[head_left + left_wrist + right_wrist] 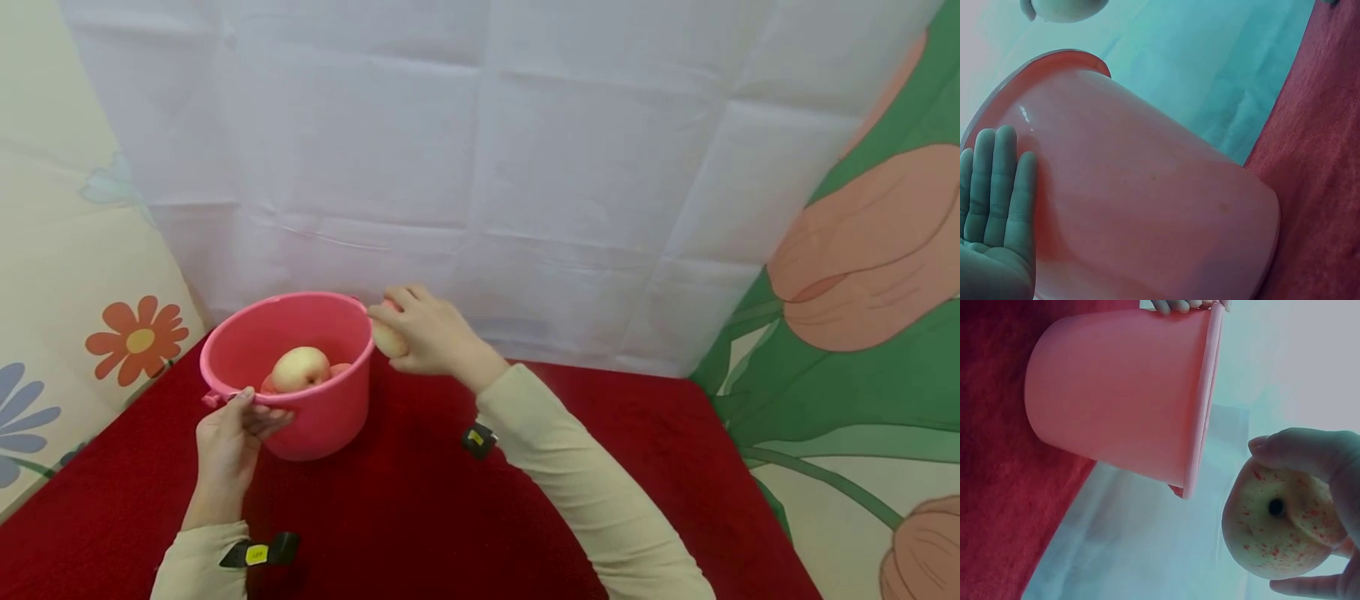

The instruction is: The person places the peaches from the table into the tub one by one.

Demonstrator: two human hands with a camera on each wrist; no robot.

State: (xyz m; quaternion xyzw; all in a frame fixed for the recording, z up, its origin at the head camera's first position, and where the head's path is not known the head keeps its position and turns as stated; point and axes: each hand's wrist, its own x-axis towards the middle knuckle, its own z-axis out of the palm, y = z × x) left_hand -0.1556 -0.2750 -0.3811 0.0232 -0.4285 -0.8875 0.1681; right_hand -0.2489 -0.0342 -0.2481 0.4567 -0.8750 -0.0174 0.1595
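Note:
A pink plastic bucket [330, 421] stands upright at the left of the red-covered table. My left hand [228, 446] holds its near rim, thumb over the top edge and fingers against the outside wall. In the left wrist view those fingers [1004, 187] lie along the bucket wall; the thumb is out of sight there. My right hand [431, 337] grips a pale yellow, red-speckled peach [1272, 525] just outside the bucket's right rim, at about rim height. Inside the bucket lies a pale yellow fruit [300, 369] with pinkish fruit partly hidden around it.
Red cloth [420, 500] covers the table. A white creased sheet [480, 167] hangs behind it. Flower-printed cloths hang at the left [82, 250] and right [862, 333] sides. A dark strap device [258, 552] sits on my left wrist, another [478, 438] on my right.

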